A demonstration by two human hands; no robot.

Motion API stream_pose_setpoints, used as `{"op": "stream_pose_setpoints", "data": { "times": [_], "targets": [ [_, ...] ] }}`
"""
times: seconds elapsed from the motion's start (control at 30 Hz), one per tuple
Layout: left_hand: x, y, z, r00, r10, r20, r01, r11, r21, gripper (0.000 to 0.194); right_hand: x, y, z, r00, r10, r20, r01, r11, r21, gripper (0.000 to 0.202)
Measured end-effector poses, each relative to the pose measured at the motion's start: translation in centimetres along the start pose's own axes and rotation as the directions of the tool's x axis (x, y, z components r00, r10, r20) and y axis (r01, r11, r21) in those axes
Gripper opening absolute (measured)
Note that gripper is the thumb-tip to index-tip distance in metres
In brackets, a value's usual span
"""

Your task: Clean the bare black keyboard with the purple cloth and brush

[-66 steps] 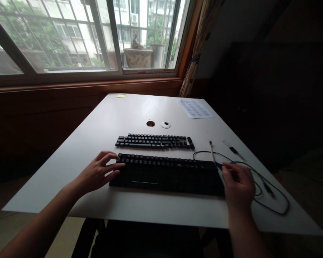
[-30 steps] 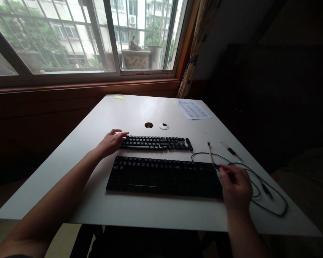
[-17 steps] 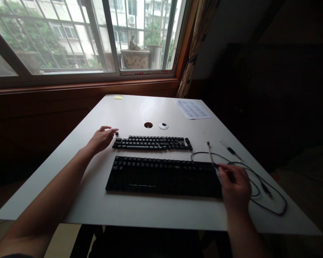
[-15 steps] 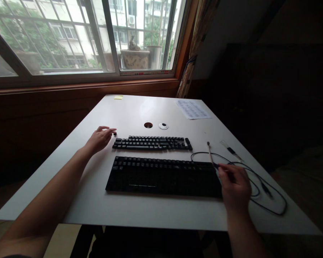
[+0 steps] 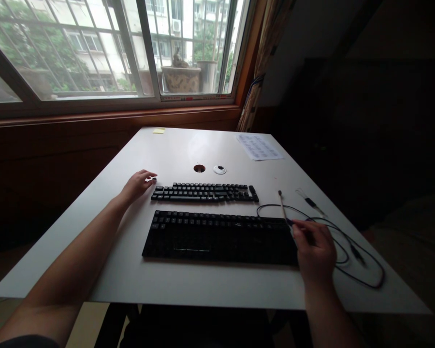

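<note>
At the far left end of the loose keycaps (image 5: 203, 192), my left hand (image 5: 139, 184) has its thumb and fingers closed round one small black keycap (image 5: 154, 180). The other keycaps are laid out in rows on the table. Nearer to me lies a black keyboard (image 5: 217, 244), with keycaps in its top rows and a dark, bare-looking area below. My right hand (image 5: 316, 244) is over the keyboard's right end, its fingers closed on a slim brush (image 5: 282, 205) with a pale shaft and dark tip. The brush points away from me.
A black cable (image 5: 369, 285) loops over the right side of the white table (image 5: 217, 287). Near it lies a wire keycap puller (image 5: 311, 200). Farther back are a round hole (image 5: 199, 168), its white cover (image 5: 219, 169), a printed sheet (image 5: 260, 147) and a yellow note (image 5: 158, 131).
My left fingers have come down and closed round the single keycap. My right hand, still on the brush, has barely moved.
</note>
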State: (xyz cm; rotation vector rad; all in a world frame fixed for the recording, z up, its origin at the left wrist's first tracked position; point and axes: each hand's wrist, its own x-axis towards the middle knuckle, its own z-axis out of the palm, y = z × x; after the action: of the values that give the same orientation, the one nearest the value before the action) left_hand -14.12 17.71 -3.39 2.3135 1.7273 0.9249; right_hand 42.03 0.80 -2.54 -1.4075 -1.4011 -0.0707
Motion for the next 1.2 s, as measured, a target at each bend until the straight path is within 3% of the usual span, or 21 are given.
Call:
{"op": "stream_pose_setpoints", "data": {
  "times": [0.23,0.43,0.67,0.9,1.03,1.2],
  "targets": [
    [-0.1,0.2,0.2,0.998,-0.043,-0.039,0.040,0.996,-0.078,0.031,0.0,0.2,0.0,1.000,-0.009,0.014,0.009,1.000,-0.016,0.014],
    [-1.6,1.6,-1.4,0.996,-0.037,-0.087,0.023,0.989,-0.148,0.037,0.0,0.0,0.0,1.000,0.001,0.022,-0.001,1.000,-0.018,0.016],
    [-5.3,7.0,-3.7,0.995,0.081,-0.054,-0.093,0.949,-0.300,0.029,0.1,-0.2,0.1,0.999,-0.037,0.020,0.037,0.999,-0.020,0.013],
    [-9.7,12.6,-4.0,0.970,0.243,0.015,-0.227,0.927,-0.297,0.020,-0.1,0.0,0.0,0.998,-0.040,0.038,0.041,0.999,-0.012,0.012],
    [-11.9,13.8,-3.3,0.986,0.159,0.052,-0.122,0.896,-0.428,0.018,0.0,-0.1,0.0,0.998,-0.046,0.042,0.046,0.999,0.001,0.012],
    [-13.3,14.8,-3.1,0.998,-0.018,0.061,0.055,0.734,-0.677,0.015,0.0,-0.2,0.0,0.998,-0.052,0.044,0.052,0.999,0.003,0.011]
  ]
}}
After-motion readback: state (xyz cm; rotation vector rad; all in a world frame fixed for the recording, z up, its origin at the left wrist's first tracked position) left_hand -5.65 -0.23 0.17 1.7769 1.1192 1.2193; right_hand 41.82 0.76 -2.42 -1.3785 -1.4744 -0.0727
